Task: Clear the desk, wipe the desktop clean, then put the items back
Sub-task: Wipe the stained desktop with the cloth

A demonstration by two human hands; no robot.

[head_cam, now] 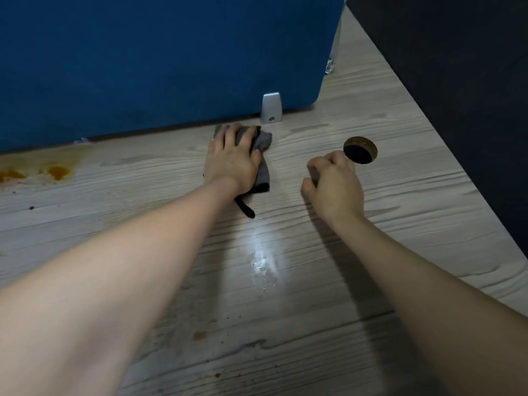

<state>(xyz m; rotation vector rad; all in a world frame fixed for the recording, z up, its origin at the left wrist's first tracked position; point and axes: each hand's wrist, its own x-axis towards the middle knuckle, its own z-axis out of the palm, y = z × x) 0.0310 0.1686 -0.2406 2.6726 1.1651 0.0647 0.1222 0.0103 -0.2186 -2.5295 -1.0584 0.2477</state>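
Left hand [233, 161] flat, fingers spread, pressing the grey cloth [261, 158] at the desk's [400, 195] back edge by the blue partition [160, 61] — soft, limp, best bunched under the palm. Right hand [333, 187] loosely curled, empty.

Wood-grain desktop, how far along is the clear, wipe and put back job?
Clearing looks done: nothing loose lies on the visible pale wood-grain desktop. Wiping is in hand: the left hand presses a grey cloth near the blue partition; the right hand holds nothing. Left: the orange-brown stains, then returning items.
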